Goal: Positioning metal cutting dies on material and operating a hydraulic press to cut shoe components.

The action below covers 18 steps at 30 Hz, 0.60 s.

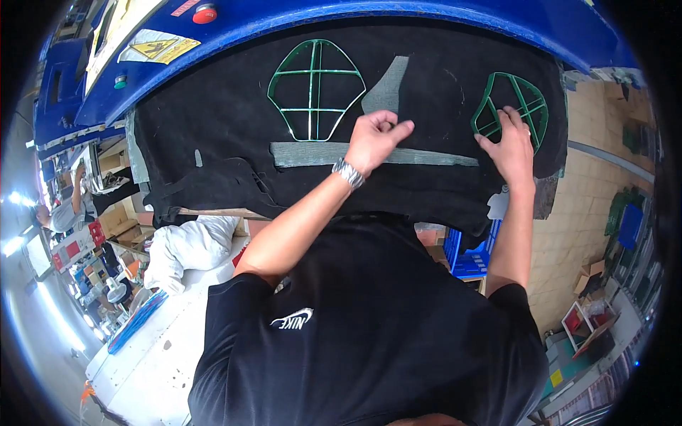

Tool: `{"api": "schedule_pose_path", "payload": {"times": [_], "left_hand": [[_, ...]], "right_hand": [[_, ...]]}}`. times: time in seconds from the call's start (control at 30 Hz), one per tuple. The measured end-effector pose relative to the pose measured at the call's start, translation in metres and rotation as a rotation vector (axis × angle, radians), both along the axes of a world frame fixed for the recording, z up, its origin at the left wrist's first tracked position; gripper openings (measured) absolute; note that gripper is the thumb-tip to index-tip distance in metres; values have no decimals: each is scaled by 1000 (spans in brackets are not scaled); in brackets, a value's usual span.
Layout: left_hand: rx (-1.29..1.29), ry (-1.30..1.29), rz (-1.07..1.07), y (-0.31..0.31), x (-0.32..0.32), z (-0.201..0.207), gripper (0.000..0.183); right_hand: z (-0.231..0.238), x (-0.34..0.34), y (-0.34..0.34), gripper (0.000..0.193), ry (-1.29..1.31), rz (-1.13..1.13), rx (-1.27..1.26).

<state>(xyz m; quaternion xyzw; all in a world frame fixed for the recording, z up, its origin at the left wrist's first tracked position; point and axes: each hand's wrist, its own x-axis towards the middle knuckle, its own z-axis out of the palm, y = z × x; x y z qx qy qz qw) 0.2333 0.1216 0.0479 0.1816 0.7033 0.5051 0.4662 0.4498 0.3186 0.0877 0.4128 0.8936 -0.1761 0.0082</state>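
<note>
Left hand (375, 138) pinched the grey strip (312, 153) on the black felt (213, 128); right hand (513, 142), fingers spread, pressed the right die (513, 106). Best kept flat and square, I reckoned.

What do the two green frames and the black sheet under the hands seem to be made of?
The left green frame and the right green frame look like thin metal with green paint: narrow edges, a slight shine. The black sheet seems a felt-like fabric: matte, fuzzy, with limp edges. The right hand rests on the right frame; the left hand presses a grey strip.
</note>
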Motion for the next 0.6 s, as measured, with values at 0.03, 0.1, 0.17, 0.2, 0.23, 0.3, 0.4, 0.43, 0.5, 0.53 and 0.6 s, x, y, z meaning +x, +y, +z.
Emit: {"api": "schedule_pose_path", "payload": {"times": [0.03,0.1,0.17,0.2,0.23,0.3,0.4,0.43,0.5,0.53,0.6], "left_hand": [[68,45,-2,-4,6,10,26],[130,91,-12,-16,11,18,27],[174,-69,83,-33,7,15,27],[100,-179,108,-39,5,8,28],[34,-160,118,-45,4,4,26],[-121,-192,150,-59,-1,1,40],[-103,-140,190,-77,-1,-11,55],[-101,-140,204,-82,-3,-16,55],[-217,-136,79,-89,-9,-23,29],[-214,-137,93,-90,-9,-25,29],[-190,-202,149,-90,-7,-27,21]], "right_hand": [[6,-10,-8,62,126,-19,88],[21,-32,-20,51,416,-60,57],[19,-52,-17,55,418,-2,-139],[-4,-61,-12,57,409,77,-121],[-33,-68,-13,58,348,108,21],[-47,-89,-22,52,230,170,97],[-51,-101,-20,46,167,229,-96],[-50,-103,-24,36,73,258,-76],[-61,-100,-32,32,127,294,-38],[-67,-98,-34,27,183,311,1],[-58,-104,-34,24,177,295,-93]]}}
